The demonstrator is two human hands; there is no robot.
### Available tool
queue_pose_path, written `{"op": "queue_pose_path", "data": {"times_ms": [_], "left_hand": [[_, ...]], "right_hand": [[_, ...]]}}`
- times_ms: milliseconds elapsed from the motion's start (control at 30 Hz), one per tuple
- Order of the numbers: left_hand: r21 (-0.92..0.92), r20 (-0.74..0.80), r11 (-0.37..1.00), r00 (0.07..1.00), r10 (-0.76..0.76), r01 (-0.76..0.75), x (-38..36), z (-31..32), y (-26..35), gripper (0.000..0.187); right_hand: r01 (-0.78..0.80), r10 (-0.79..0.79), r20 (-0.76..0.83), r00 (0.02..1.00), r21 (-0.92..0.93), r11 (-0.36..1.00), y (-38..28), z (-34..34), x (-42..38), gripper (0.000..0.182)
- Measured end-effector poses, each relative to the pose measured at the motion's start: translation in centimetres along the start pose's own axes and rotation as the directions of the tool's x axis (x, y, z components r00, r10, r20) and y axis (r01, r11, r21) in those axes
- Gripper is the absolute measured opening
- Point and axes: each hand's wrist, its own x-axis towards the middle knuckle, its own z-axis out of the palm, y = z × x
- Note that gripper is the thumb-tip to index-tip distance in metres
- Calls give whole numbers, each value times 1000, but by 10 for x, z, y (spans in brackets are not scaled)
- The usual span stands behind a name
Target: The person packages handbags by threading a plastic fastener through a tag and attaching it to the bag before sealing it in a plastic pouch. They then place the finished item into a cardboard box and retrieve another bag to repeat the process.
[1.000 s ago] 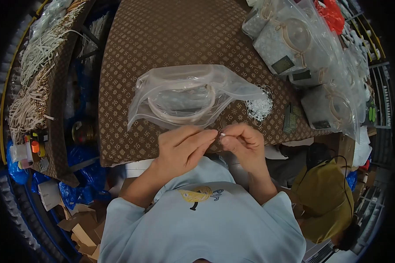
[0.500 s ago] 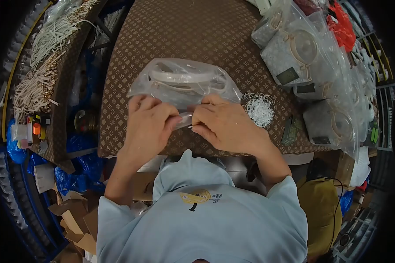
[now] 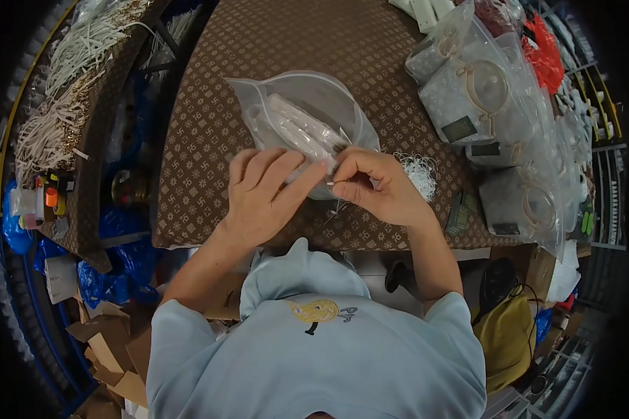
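Note:
A clear plastic bag [image 3: 297,82] lies on the patterned brown table cover, its mouth edge curving away from me. Inside it are long pale pieces in shiny wrap [image 3: 304,133]; what they belong to is partly hidden. My left hand [image 3: 262,199] rests over the near left part of the bag, fingers stretched out and holding nothing, the index fingertip close to my right hand. My right hand [image 3: 381,188] is closed in a pinch at the bag's near right side. A small light bit and thin dark strands show under its fingertips, too small to name.
A tangle of white strings [image 3: 419,176] lies right of my right hand, with dark green tags [image 3: 461,211] beyond it. Several plastic-wrapped bags [image 3: 468,98] stand along the right edge. Bundled cords [image 3: 56,126] lie on the left shelf. A person's dark shoe [image 3: 497,279] shows below right.
Both hands held the bag's near edge before; now the left fingers have spread out and the right pinches a small piece. The bag has turned and its mouth edge now shows at the far side.

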Motion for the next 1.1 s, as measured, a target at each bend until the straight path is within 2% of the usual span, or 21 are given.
{"op": "queue_pose_path", "data": {"times_ms": [33, 167, 233, 367, 433, 467, 533, 567, 633, 667, 733, 767, 833, 867, 900, 933, 967, 1000, 1033, 1067, 1100], "left_hand": [[78, -56, 995, 997, 59, -55, 3, -4, -3, 25], [31, -17, 986, 986, 165, -164, 17, -16, -19, 25], [-45, -24, 959, 960, 278, -279, 16, -18, -22, 14], [-120, -45, 931, 938, 342, -345, -10, -19, -23, 18], [-106, -32, 928, 934, 355, -356, -16, -21, -22, 17], [-107, -33, 929, 935, 353, -355, -13, -21, -22, 17], [-154, -61, 924, 937, 345, -350, 0, -21, -24, 9], [-149, -59, 925, 936, 346, -351, 3, -19, -24, 9], [-201, -86, 911, 933, 348, -359, 6, -14, -22, 10], [-199, -86, 910, 932, 353, -363, 3, -13, -21, 10], [-141, -102, 918, 928, 359, -371, -10, -13, -15, 10], [-139, -99, 919, 928, 359, -370, -18, -11, -13, 10], [-316, 227, 915, 916, 330, -251, -29, -8, -10, 18], [-315, 231, 915, 915, 330, -250, -30, -5, -8, 18], [-376, 429, 927, 888, 164, 11, -27, -1, -5, 15], [-374, 616, 885, 788, 13, 278, -24, 4, 0, 12], [-368, 615, 887, 788, 6, 280, -19, 13, 1, 12], [-462, 470, 823, 878, -88, 330, -14, 25, 1, 13], [-561, 316, 749, 928, -200, 352, -11, 34, 5, 13], [-560, 310, 750, 929, -204, 352, -10, 41, 10, 13], [-651, 463, 554, 850, -252, 519, -8, 47, 15, 14]], "right_hand": [[18, -16, 16, 1000, -80, 997, 0, 0, 0, 13], [87, -86, 12, 996, -178, 980, -2, 6, 1, 12], [136, -144, -31, 989, -193, 972, -1, 8, 1, 11], [18, -31, -91, 995, -140, 990, -5, 9, -3, 10], [134, -157, -23, 987, -402, 906, -3, 8, -2, 10], [132, -154, -22, 988, -403, 906, -6, 9, -3, 10], [90, -85, 28, 996, -236, 967, -19, 9, -1, 10], [95, -90, 31, 995, -235, 967, -22, 8, 1, 10], [-154, 174, 159, 972, -128, 980, -25, 3, 7, 12], [-150, 169, 157, 973, -128, 980, -23, 0, 9, 12], [-237, 217, 109, 970, 230, 944, -13, -6, 9, 13], [-236, 215, 112, 970, 232, 944, -10, -6, 8, 13], [-177, 199, -35, 979, 330, 927, -4, -8, 7, 14], [-176, 199, -34, 979, 334, 926, -5, -7, 8, 14], [-208, 209, 30, 978, 304, 930, -8, -4, 9, 14], [-238, 219, 98, 971, 270, 933, -9, -3, 9, 14], [-235, 215, 104, 971, 270, 934, -8, -1, 8, 14], [-223, 198, 115, 973, 278, 934, -7, 2, 6, 14], [-213, 184, 127, 975, 283, 935, -5, 5, 2, 14], [-212, 182, 133, 974, 278, 937, -2, 8, -2, 14], [-158, 150, 51, 987, 248, 956, 2, 11, -9, 15]]}}
